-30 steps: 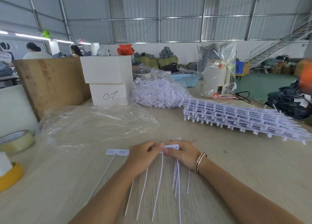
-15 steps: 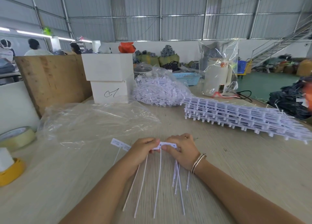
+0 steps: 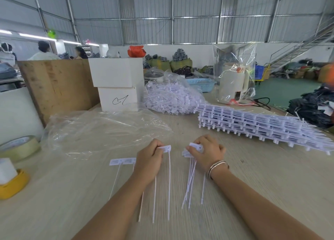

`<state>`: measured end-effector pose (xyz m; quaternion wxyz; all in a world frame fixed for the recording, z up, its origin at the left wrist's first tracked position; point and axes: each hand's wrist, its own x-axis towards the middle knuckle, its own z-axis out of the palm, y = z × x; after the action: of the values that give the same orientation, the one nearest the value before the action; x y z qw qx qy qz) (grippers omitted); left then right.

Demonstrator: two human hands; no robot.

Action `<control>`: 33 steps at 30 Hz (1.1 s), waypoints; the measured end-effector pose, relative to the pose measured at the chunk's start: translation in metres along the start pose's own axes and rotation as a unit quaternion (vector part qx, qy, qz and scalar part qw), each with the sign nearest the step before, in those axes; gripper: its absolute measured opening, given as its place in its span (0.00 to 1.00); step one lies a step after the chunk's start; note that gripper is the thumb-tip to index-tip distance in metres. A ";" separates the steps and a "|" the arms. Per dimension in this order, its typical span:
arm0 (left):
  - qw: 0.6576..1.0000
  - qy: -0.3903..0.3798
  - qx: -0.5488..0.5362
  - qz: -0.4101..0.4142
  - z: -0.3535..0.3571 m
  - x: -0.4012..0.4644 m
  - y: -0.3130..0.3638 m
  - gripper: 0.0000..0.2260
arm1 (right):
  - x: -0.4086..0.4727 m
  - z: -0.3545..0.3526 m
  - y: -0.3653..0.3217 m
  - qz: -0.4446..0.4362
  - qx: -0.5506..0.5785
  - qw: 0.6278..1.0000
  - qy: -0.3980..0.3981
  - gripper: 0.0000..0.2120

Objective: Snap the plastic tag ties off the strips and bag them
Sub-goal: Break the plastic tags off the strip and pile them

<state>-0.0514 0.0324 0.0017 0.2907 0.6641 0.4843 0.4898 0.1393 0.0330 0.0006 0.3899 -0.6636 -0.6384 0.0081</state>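
My left hand (image 3: 149, 160) pinches the head of a short strip of white tag ties (image 3: 166, 148); its other heads (image 3: 122, 161) stick out to the left and the thin tails trail toward me. My right hand (image 3: 207, 152) grips a small bundle of loose tag ties (image 3: 192, 169) by their heads, tails hanging down onto the table. A gap separates the two hands. An empty clear plastic bag (image 3: 101, 131) lies flat behind the left hand. A stack of full tag strips (image 3: 262, 126) lies at the right. A clear bag filled with ties (image 3: 171, 98) sits farther back.
Two stacked white boxes (image 3: 117, 84) and a wooden board (image 3: 56, 84) stand at the back left. Tape rolls (image 3: 19, 147) and a yellow holder (image 3: 12, 185) sit at the left edge. A bagged white kettle (image 3: 233, 82) and a blue basket (image 3: 200, 83) stand at the back.
The hands were together on one strip; now they have pulled apart, the right holding the detached ties, the left keeping the rest of the strip.
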 end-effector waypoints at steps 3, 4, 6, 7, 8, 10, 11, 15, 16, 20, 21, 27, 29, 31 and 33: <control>0.998 0.024 0.052 -0.001 -0.002 0.001 -0.003 0.14 | 0.004 -0.002 0.007 0.028 -0.050 0.998 -0.026 0.10; 0.997 0.029 0.072 -0.001 -0.003 0.002 -0.005 0.13 | 0.004 -0.002 0.009 0.033 -0.060 0.997 -0.035 0.10; 0.994 0.032 0.106 0.008 -0.003 0.003 -0.006 0.13 | 0.003 -0.002 0.010 0.041 -0.067 0.996 -0.044 0.09; 0.992 0.030 0.119 0.015 -0.003 0.003 -0.007 0.13 | 0.003 -0.003 0.010 0.048 -0.066 0.995 -0.049 0.09; 0.991 0.027 0.131 0.021 -0.003 0.003 -0.007 0.12 | 0.002 -0.003 0.011 0.055 -0.066 0.995 -0.056 0.10; 0.988 0.018 0.150 0.027 -0.002 0.003 -0.007 0.11 | 0.001 -0.003 0.010 0.059 -0.082 0.992 -0.076 0.14; 0.987 0.015 0.155 0.030 -0.001 0.003 -0.007 0.11 | 0.001 -0.003 0.009 0.053 -0.090 0.991 -0.080 0.16; 0.990 0.005 0.133 0.055 0.002 0.002 -0.001 0.11 | -0.007 -0.005 0.000 -0.047 -0.043 0.998 0.012 0.14; 0.990 -0.006 0.118 0.071 0.003 0.000 0.001 0.12 | -0.009 -0.005 -0.005 -0.087 -0.030 0.996 0.017 0.15; 0.986 -0.067 0.073 0.136 0.009 -0.007 0.009 0.11 | -0.018 -0.003 -0.017 -0.194 -0.022 0.979 -0.065 0.22; 0.985 -0.071 0.065 0.142 0.010 -0.008 0.010 0.11 | -0.018 -0.003 -0.017 -0.203 -0.022 0.975 -0.085 0.19; 0.967 -0.057 0.189 0.163 0.003 -0.005 0.011 0.04 | -0.015 -0.006 -0.013 -0.173 0.066 0.977 -0.106 0.11; 0.942 -0.028 0.287 0.173 0.003 -0.004 0.011 0.06 | -0.014 -0.007 -0.013 -0.165 0.075 0.978 -0.107 0.07; 0.921 -0.019 0.351 0.166 0.003 -0.004 0.012 0.09 | -0.014 -0.006 -0.013 -0.161 0.073 0.978 -0.111 0.06; 0.920 -0.011 0.358 0.159 0.004 -0.003 0.012 0.09 | -0.015 -0.007 -0.013 -0.157 0.075 0.978 -0.116 0.07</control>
<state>-0.0434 0.0255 0.0098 -0.0430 0.7973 0.5123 0.3162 0.1290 0.0156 0.0050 0.3582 -0.5187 -0.7729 0.0722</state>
